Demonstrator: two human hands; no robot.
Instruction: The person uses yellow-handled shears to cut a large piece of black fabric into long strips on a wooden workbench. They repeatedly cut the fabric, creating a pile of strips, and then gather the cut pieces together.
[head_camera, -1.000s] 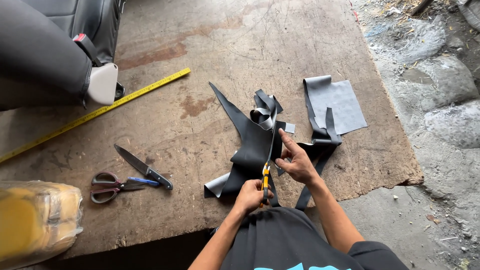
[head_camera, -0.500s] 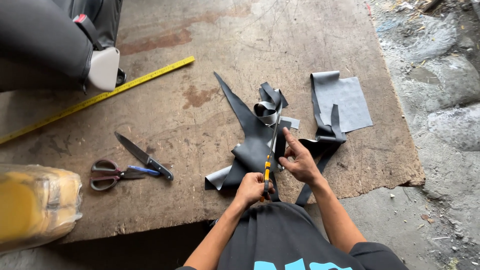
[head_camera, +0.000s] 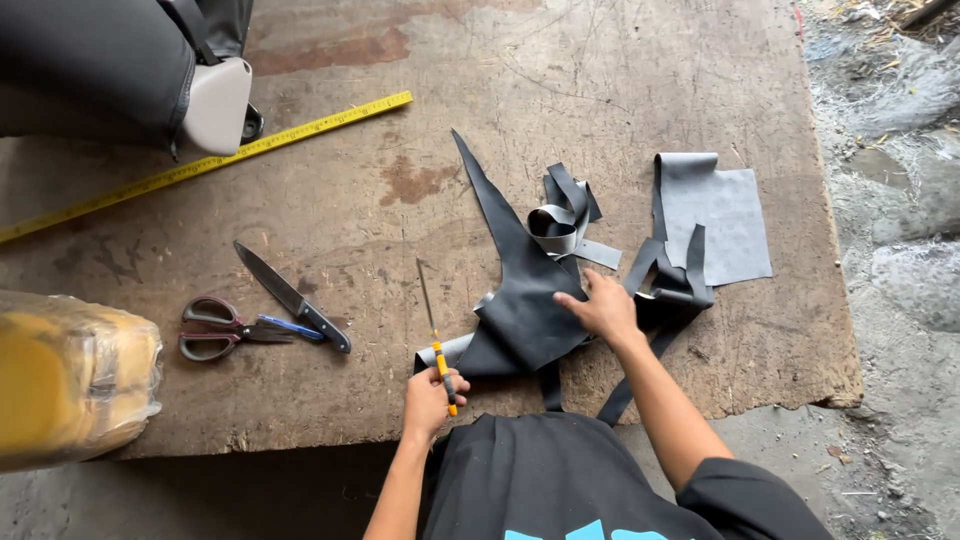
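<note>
Open board at top centre and lower right; clutter at left and middle.

Bare wood across the upper middle of the frame, between tape measure (head_camera: 210, 160) and grey sheet (head_camera: 722, 218). Also bare along the right edge of the board (head_camera: 800, 330). Blocked upper left by a seat (head_camera: 110, 75); lower left by a yellow roll (head_camera: 70, 380). Left of centre, scissors (head_camera: 215, 328) touching knife (head_camera: 292, 297). Centre crowded with black scraps (head_camera: 520, 300) and curled strips (head_camera: 562, 218).
</note>
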